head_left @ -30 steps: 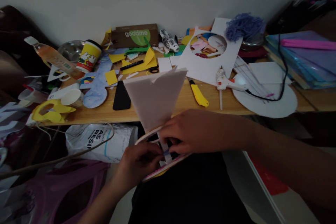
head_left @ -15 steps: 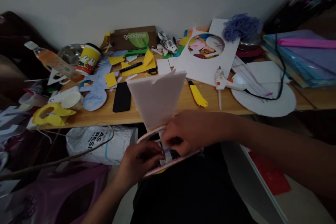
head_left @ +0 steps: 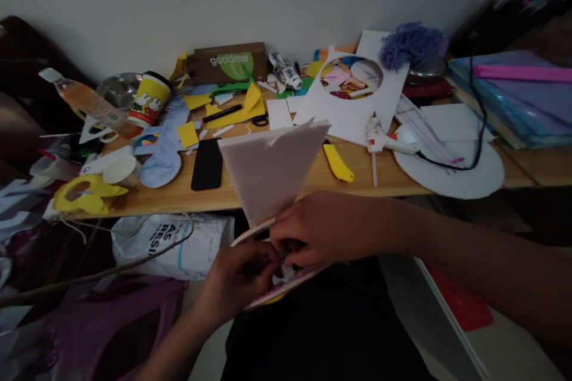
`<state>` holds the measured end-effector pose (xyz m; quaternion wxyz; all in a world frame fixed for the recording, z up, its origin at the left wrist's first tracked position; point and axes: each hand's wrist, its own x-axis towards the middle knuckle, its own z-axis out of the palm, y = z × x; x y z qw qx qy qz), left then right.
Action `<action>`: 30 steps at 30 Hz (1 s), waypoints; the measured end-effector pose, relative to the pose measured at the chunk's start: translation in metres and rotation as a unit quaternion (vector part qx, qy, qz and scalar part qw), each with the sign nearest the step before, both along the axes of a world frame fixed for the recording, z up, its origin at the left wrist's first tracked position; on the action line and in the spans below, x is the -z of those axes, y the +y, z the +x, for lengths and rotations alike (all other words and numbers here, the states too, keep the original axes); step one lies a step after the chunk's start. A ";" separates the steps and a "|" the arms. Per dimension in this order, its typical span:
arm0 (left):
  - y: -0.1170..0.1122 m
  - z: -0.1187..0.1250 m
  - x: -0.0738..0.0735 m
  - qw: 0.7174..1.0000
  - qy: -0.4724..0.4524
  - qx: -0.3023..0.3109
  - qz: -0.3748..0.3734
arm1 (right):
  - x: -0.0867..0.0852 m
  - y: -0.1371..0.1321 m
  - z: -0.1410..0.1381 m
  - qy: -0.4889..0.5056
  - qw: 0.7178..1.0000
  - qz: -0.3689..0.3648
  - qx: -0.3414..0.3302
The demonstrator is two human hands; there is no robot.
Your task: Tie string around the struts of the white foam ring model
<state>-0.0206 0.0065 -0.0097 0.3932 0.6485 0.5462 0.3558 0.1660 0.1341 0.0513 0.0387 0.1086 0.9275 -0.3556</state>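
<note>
On my lap rests a board craft piece with a pink-lined edge and a bit of yellow beneath it. A white board panel with a notched top edge stands up at its far side. My left hand is at the piece's left, its fingers curled and pinched over the inside. From the right, my right hand reaches over it with bent fingers, close against the left fingertips. Whatever the fingertips grip is mostly hidden; a pale strip shows faintly between them.
On the wooden desk lie a yellow utility knife, a glue gun with its cord, a black phone, scissors and paper scraps. A drink bottle leans beside a yellow cup. A silver bag sits below.
My right hand has moved slightly left and inward, so the hands are closer together and cover more of the inside. The craft piece and white panel have tilted a little.
</note>
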 end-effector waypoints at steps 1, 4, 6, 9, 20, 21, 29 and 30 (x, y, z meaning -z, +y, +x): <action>0.001 0.001 -0.002 1.000 0.002 0.002 -0.002 | 0.001 -0.002 -0.001 -0.001 1.000 0.003 -0.009; 0.003 0.003 -0.004 1.000 -0.004 -0.004 0.004 | 0.004 -0.004 -0.002 0.011 1.000 0.014 -0.015; 0.003 0.002 -0.002 0.999 -0.030 -0.010 -0.002 | 0.004 -0.004 0.000 0.010 1.000 0.018 -0.006; -0.001 -0.003 0.004 0.996 -0.072 -0.017 -0.051 | 0.007 -0.002 0.004 0.008 1.000 0.009 0.006; -0.005 -0.013 0.011 0.999 0.031 -0.016 -0.004 | 0.012 0.004 0.012 0.035 0.999 -0.009 0.000; -0.004 -0.012 0.010 0.999 0.037 -0.015 0.007 | 0.009 0.004 0.011 0.039 0.999 -0.009 0.013; -0.002 -0.005 0.006 0.999 -0.016 -0.039 -0.018 | 0.013 -0.001 -0.001 0.026 0.999 -0.035 -0.002; -0.003 -0.006 0.007 0.998 -0.030 -0.045 -0.038 | 0.015 0.000 0.000 0.029 0.999 -0.036 -0.001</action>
